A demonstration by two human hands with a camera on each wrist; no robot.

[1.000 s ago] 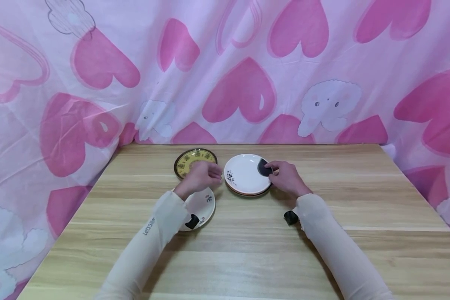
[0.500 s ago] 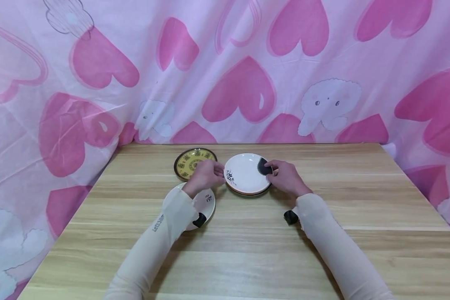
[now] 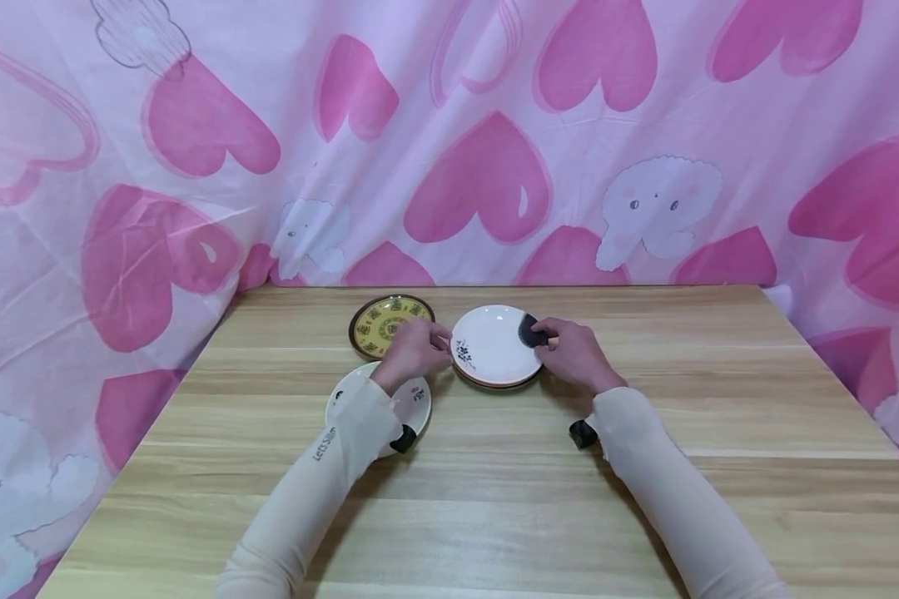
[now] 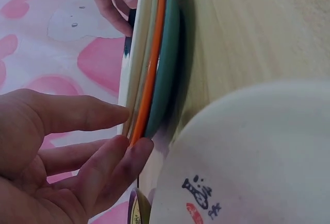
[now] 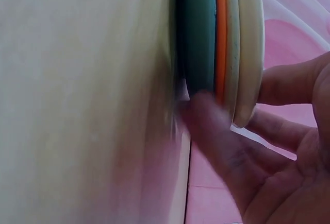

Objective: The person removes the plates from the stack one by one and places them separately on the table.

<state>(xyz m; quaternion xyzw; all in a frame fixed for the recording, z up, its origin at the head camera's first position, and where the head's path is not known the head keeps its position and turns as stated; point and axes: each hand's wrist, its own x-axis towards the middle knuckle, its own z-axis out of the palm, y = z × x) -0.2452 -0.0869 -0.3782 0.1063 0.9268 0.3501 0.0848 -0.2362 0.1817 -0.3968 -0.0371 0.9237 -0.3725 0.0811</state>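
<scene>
A stack of plates lies before both hands: a white plate (image 3: pixel 492 341) with a dark patch and small dark flowers on top, a cream rim, an orange-rimmed plate (image 4: pixel 154 67) and a teal plate (image 4: pixel 168 54) lowest. My left hand (image 3: pixel 416 351) grips the stack's left edge, thumb against the top plate's rim and fingers lower along the side. On the right edge, my right hand (image 3: pixel 575 356) grips the stack, with one blurred finger (image 5: pixel 209 123) low beside the teal plate. My left forearm passes over another white plate (image 3: pixel 415 401), hiding part of it.
A yellow plate (image 3: pixel 377 321) with a dark rim and dark characters lies behind the left hand. Everything lies on a wood-grain table (image 3: pixel 494 491). A pink curtain with hearts (image 3: pixel 479 179) hangs along its back and sides.
My left hand has moved right and reached the stack's left edge, now touching its rim. The right hand stays at the right edge; the top plate has shifted very slightly right.
</scene>
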